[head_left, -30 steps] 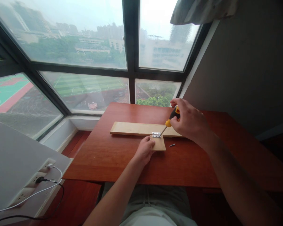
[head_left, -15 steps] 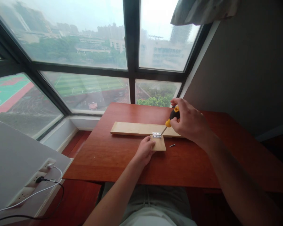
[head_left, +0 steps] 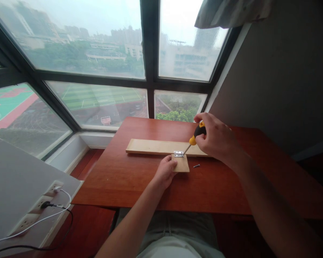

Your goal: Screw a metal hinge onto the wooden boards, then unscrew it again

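My right hand (head_left: 215, 138) is closed around the yellow and black handle of a screwdriver (head_left: 193, 139). The shaft slants down to the left, its tip at the right end of a silver hinge (head_left: 178, 154). That hinge lies across the joint between a small wooden board (head_left: 181, 165) and a long pale plank (head_left: 150, 146). My left hand (head_left: 167, 168) grips the small board by its left edge, thumb on top. A loose screw (head_left: 196, 166) lies on the table just right of the small board. My right hand hides part of the plank's right end.
The reddish-brown table (head_left: 118, 182) reaches to the large windows (head_left: 102, 100) at the back. Wall sockets (head_left: 41, 205) with a white cable (head_left: 29, 225) and a black cable (head_left: 67, 236) are at the lower left. A grey cloth (head_left: 231, 14) hangs at the upper right.
The fingers of my right hand have shifted very slightly on the screwdriver handle. My left hand, the boards and the loose screw stay in place.
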Tool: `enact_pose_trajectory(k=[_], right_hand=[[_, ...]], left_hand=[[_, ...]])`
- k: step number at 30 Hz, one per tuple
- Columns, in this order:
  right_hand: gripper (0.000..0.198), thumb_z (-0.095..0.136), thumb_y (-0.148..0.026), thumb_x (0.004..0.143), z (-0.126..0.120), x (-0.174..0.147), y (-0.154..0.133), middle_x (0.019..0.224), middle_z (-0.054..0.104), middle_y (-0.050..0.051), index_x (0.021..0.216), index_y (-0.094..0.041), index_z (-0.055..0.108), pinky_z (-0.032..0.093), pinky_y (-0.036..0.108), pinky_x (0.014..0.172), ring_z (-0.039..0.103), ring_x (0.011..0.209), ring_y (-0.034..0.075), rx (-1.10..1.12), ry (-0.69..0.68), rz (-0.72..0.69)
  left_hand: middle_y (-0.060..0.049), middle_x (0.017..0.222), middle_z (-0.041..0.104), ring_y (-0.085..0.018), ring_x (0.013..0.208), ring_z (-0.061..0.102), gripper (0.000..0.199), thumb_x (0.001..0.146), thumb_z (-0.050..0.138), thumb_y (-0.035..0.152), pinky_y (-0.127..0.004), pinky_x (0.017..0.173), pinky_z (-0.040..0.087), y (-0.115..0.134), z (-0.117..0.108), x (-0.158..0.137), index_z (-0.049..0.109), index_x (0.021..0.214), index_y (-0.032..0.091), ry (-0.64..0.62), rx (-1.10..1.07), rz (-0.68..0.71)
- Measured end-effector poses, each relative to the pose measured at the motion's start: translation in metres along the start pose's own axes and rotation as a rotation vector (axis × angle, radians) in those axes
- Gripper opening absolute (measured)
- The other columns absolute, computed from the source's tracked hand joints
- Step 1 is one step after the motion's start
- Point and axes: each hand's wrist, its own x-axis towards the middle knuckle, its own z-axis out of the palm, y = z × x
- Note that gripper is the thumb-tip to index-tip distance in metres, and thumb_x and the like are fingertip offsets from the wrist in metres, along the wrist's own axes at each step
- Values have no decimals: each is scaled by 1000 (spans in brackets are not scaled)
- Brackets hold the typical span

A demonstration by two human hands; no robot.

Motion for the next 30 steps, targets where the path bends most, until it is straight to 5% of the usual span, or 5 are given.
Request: enact_pose_trajectory(k=[4, 8, 16, 23, 30], right_hand=[[33, 55, -28, 80, 0, 0, -3, 111, 65, 10, 113, -21, 54, 45, 34, 69, 60, 99, 28, -57, 25, -6], [32, 52, -41, 87, 2, 1, -4, 105, 67, 10, 113, -22, 55, 43, 35, 62, 63, 80, 27, -191, 17, 108], [43, 55, -22, 76, 4, 1, 3, 116, 62, 9, 119, -22, 51, 48, 35, 69, 63, 89, 25, 95, 13, -1], [33, 54, -44, 86, 6, 2, 0, 107, 65, 8, 112, -24, 56, 45, 36, 65, 63, 85, 27, -74, 19, 65], [39, 55, -24, 79, 5, 1, 2, 117, 63, 8, 118, -23, 53, 45, 34, 67, 63, 86, 24, 33, 11, 40]], left_hand=[[-10, 88, 70, -15, 68, 64, 31, 63, 58, 2, -26, 59, 54, 0, -1, 0, 63, 92, 12, 0, 1, -4], [-9, 85, 69, -14, 64, 62, 28, 64, 59, 2, -24, 56, 53, 2, 0, -1, 62, 90, 11, -1, 3, -9], [-11, 88, 70, -15, 67, 64, 27, 65, 60, 2, -25, 58, 54, 1, -2, 0, 62, 90, 11, -3, -13, -10], [-11, 89, 69, -15, 69, 64, 25, 65, 60, 2, -24, 58, 54, 2, -1, 0, 63, 88, 11, 5, -7, -12], [-10, 87, 69, -15, 69, 64, 25, 64, 59, 2, -24, 58, 54, 2, -1, 0, 63, 88, 11, -4, -1, -7]])
